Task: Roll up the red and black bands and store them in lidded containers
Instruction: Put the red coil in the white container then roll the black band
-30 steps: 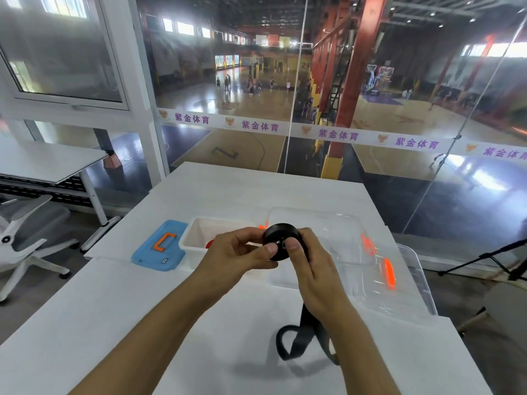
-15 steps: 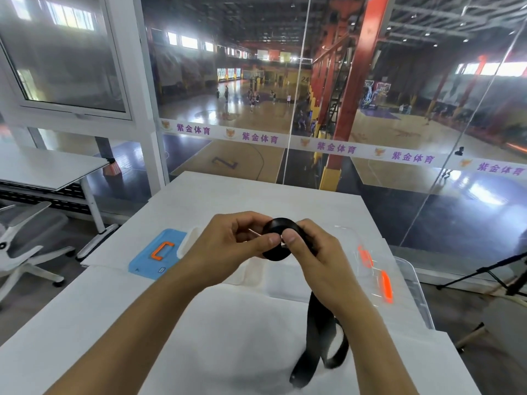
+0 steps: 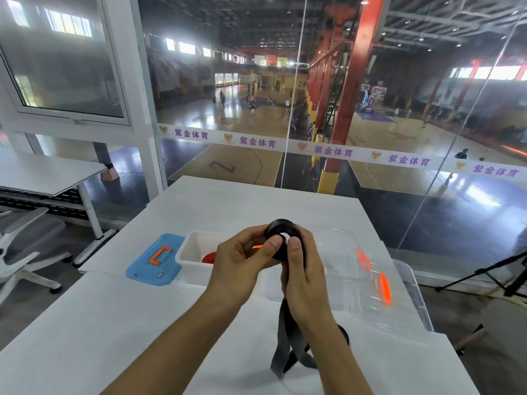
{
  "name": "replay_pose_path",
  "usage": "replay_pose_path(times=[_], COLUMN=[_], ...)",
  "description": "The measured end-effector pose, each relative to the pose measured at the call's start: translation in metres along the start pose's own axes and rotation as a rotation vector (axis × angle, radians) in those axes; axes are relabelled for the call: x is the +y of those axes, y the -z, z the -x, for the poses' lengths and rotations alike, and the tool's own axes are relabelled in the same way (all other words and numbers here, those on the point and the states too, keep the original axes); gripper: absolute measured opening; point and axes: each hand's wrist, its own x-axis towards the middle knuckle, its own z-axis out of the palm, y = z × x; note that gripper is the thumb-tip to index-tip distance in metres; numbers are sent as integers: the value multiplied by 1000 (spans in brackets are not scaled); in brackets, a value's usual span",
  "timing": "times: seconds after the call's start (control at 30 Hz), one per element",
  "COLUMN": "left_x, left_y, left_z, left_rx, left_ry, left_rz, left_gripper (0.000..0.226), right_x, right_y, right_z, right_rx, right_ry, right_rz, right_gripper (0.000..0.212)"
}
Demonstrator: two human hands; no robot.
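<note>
Both hands up over the white table (image 3: 85,323), holding 1 black band (image 3: 281,230) rolled into a coil. Left hand (image 3: 242,260) pinches the coil from 9 o'clock, thumb on its face. Right hand (image 3: 302,269) grips it from 3 o'clock, thumb pressed near the centre hole. Loose tail of the band hangs down at 6 o'clock onto the table. Red band (image 3: 209,257) sits in the white container (image 3: 188,252), at 9 o'clock of the hands. Blue lid (image 3: 155,259) just beside it. Clear container (image 3: 405,297) at 3 o'clock.
</note>
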Motion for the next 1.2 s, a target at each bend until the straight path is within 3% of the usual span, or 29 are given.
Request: replay_pose_path(times=[0.2, 0.33, 0.57, 0.93, 1.2], left_x=[-6, 4, 31, 4, -8], left_y=[11, 25, 33, 9, -3], left_z=[-2, -9, -22, -7, -7], left_rx=[-51, -193, -362, -70, 81], left_ry=[60, 88, 69, 1, 50], left_rz=[-114, -332, -464, -42, -11], left_gripper=[20, 20, 15, 18, 22], right_x=[5, 2, -3, -6, 3], right_y=[14, 28, 36, 28, 7], right_z=[2, -1, -3, -4, 8], right_rx=[-70, -143, -304, -152, -57], right_ry=[-16, -3, -18, -78, -115], right_rz=[103, 200, 337, 55, -165], right_gripper=[29, 29, 11, 31, 28])
